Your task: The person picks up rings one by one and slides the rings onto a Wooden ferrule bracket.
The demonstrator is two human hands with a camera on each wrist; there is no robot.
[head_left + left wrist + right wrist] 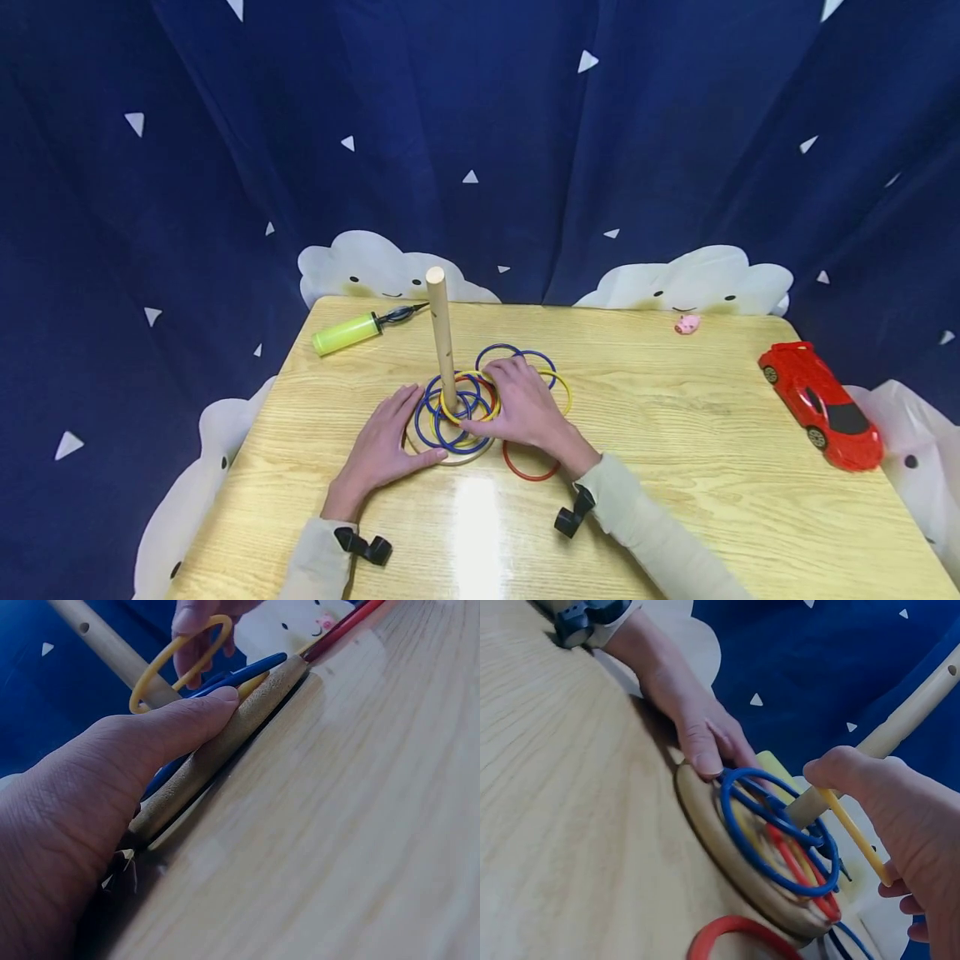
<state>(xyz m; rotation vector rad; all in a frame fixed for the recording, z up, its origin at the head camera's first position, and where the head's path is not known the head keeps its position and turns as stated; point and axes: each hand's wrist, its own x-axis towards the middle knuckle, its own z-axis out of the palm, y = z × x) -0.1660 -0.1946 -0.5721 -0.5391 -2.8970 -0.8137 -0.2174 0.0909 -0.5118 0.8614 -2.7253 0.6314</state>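
A wooden peg (441,333) stands upright on a round wooden base (705,832). Several blue rings (739,840), along with red and yellow ones, lie stacked loosely on the base around the peg. My right hand (525,404) pinches a yellow ring (855,836) between thumb and fingers. That ring encircles the peg low down, tilted above the stacked rings. On the near left side, my left hand (386,446) rests against the base with its fingers extended and its thumb (195,720) on the rim.
Right of the base lie a loose red ring (531,479), a yellow ring (568,400) and blue rings (498,345). A yellow-green hand pump (347,336) lies at the back left. A pink pig figure (686,324) and a red toy car (821,406) are farther right.
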